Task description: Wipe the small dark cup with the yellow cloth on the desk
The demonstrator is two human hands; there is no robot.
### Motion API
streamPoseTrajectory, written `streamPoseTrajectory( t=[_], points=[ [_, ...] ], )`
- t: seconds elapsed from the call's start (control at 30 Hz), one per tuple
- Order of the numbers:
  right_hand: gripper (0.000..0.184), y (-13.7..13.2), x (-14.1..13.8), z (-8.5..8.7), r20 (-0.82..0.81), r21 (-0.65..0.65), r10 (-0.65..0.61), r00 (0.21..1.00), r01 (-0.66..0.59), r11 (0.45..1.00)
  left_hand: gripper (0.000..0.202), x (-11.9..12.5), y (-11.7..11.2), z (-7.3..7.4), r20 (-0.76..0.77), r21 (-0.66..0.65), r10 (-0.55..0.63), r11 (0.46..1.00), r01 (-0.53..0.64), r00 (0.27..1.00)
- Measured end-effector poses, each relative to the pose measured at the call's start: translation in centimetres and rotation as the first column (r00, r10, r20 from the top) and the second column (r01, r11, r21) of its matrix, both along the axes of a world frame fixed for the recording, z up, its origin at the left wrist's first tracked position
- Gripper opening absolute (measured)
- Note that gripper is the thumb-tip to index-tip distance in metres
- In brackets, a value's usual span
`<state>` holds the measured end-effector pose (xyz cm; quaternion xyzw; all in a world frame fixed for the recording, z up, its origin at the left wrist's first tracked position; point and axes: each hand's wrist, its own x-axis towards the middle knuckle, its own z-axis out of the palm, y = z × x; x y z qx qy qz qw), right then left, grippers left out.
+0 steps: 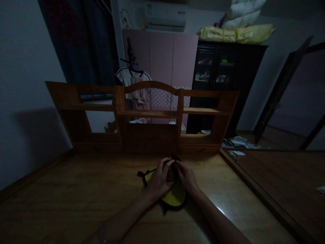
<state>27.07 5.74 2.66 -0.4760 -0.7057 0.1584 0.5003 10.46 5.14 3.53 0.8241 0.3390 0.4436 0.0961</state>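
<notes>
A flat yellow piece with black edging [175, 197], seemingly cloth, lies on the wooden desk top. Dark tabs or straps stick out at its left and lower edges. Over it, my left hand [159, 179] curls round a dark, rounded object [171, 173], whose kind I cannot make out in the dim light. My right hand [187, 176] is closed against the far right side of the same object, fingertips close to those of my left hand. A black end shows just beyond the fingertips. My fingers hide much of the object.
A wooden shelf unit [149, 113] stands along the desk's far edge. A raised wooden edge [250, 189] borders the right side. A white wall [30, 128] rises on the left. Behind are a pink wardrobe [161, 57] and a black cabinet [248, 67].
</notes>
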Motion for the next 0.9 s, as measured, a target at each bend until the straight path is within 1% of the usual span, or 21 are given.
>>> streamPoseTrajectory(
  t=[0.03,0.1,0.23,0.33,0.4,0.47,0.53,0.6,0.63,0.67,0.73,0.8,0.9],
  points=[
    [0.030,0.0,0.0,0.0,0.013,0.005,-0.016,1.000,0.016,1.000,0.076,0.0,0.0,0.0,0.004,-0.004,0.000,1.000,0.000,1.000],
    [0.029,-0.1,0.0,0.0,-0.012,0.019,-0.043,0.999,0.043,0.999,0.074,0.0,-0.1,0.2,0.016,-0.013,-0.001,1.000,0.001,1.000],
    [0.026,-0.2,-0.2,0.3,-0.185,-0.002,-0.055,0.981,0.055,0.998,0.072,0.0,-0.4,0.6,0.042,-0.040,0.011,0.999,-0.009,0.999],
    [0.026,0.1,-0.3,0.4,-0.351,-0.061,-0.028,0.936,0.007,0.998,0.072,0.1,-0.4,0.7,0.055,-0.058,0.031,0.998,-0.028,0.998],
    [0.027,0.3,-0.3,0.5,-0.458,-0.105,-0.032,0.888,-0.018,0.994,0.072,0.1,-0.4,0.7,0.070,-0.067,0.039,0.997,-0.035,0.997],
    [0.031,0.5,-0.4,0.6,-0.528,-0.167,-0.051,0.848,-0.044,0.985,0.072,0.1,-0.3,0.6,0.093,-0.062,0.035,0.998,-0.030,0.995],
    [0.035,0.6,-0.5,0.7,-0.567,-0.244,-0.038,0.823,-0.123,0.962,0.073,0.0,-0.2,0.6,0.114,-0.037,0.018,0.999,-0.014,0.993],
    [0.038,0.4,-0.7,0.9,-0.605,-0.281,0.033,0.795,-0.253,0.926,0.074,-0.2,-0.1,0.6,0.118,-0.004,0.001,1.000,0.000,0.993],
    [0.038,0.3,-0.8,1.1,-0.623,-0.278,0.077,0.779,-0.312,0.909,0.074,-0.2,-0.1,0.5,0.112,0.012,-0.004,1.000,0.003,0.994],
    [0.038,0.2,-0.9,1.2,-0.633,-0.265,0.118,0.765,-0.358,0.896,0.074,-0.2,-0.1,0.4,0.102,0.024,-0.007,1.000,0.005,0.995],
    [0.037,0.1,-1.1,1.2,-0.621,-0.239,0.170,0.765,-0.392,0.889,0.074,-0.3,-0.2,0.3,0.075,0.038,-0.020,0.999,0.017,0.997],
    [0.036,0.1,-1.1,1.0,-0.572,-0.217,0.191,0.798,-0.372,0.903,0.074,-0.2,-0.2,0.0,0.048,0.038,-0.033,0.999,0.032,0.998],
    [0.033,0.3,-1.1,0.3,-0.458,-0.146,0.174,0.872,-0.267,0.952,0.074,-0.3,0.0,-0.2,0.003,0.023,-0.045,0.999,0.045,0.999]
  ],
)
